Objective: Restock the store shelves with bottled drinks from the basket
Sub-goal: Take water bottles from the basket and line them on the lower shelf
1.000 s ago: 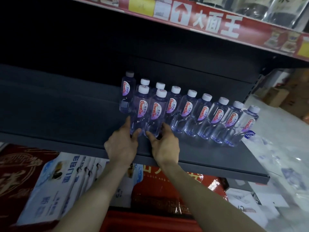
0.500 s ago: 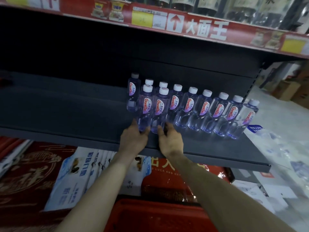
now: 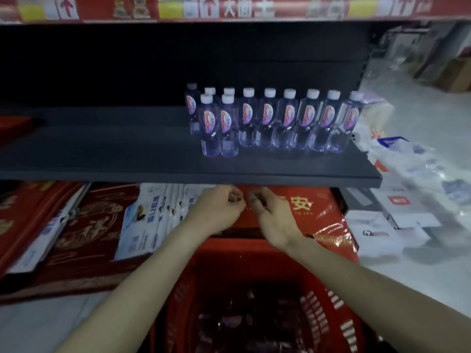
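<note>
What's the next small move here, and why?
Probably reach down into the red basket for another bottle. Both the left hand and right hand hold nothing, just below the shelf edge and above the basket; the front pair of bottles stands free, and the shelf has room to their left.

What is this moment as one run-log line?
left hand: empty, below shelf edge | right hand: empty, beside left hand | bottles: upright on shelf | basket: red, under arms
</note>
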Demonstrator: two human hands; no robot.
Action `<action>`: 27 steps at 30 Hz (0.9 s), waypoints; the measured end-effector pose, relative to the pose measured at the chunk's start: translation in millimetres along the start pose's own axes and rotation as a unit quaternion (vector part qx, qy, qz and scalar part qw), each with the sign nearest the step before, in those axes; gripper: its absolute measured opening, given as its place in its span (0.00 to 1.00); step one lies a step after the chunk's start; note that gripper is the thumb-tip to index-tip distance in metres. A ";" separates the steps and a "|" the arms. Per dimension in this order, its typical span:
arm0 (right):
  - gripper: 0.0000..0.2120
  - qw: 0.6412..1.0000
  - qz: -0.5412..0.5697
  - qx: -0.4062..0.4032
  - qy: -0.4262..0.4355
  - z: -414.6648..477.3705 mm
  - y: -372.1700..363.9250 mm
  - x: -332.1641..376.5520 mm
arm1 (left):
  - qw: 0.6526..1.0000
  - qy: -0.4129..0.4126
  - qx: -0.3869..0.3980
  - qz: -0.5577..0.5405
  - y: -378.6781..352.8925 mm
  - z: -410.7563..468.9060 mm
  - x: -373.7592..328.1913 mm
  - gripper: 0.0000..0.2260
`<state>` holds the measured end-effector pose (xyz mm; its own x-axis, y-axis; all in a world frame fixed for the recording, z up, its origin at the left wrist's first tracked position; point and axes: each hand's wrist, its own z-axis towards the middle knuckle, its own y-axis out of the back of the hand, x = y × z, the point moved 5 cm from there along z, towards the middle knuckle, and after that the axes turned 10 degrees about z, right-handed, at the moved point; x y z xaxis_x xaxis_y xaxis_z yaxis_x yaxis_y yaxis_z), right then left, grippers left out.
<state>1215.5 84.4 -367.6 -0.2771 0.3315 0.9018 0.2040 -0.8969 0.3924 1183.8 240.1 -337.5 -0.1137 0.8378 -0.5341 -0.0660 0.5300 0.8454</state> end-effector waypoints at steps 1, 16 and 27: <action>0.06 1.000 -0.004 0.021 -0.004 -14.4 -0.7 -8.4 | 1.000 -0.006 0.011 0.011 -13.1 -10.2 0.2 0.17; 0.23 0.885 -0.249 0.258 -0.298 -129.2 -7.8 -175.1 | 0.925 0.007 0.315 0.211 -177.2 -54.0 81.8 0.17; 0.13 0.786 0.160 0.043 -0.596 -179.2 -20.1 -228.2 | 0.878 0.082 0.388 0.269 -260.5 -59.8 155.7 0.16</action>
<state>1106.5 -25.7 -613.8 0.8673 0.1776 0.4650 0.1610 -0.9841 0.0755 1124.0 224.7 -640.6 -0.0665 0.9978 0.0024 0.7291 0.0469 0.6828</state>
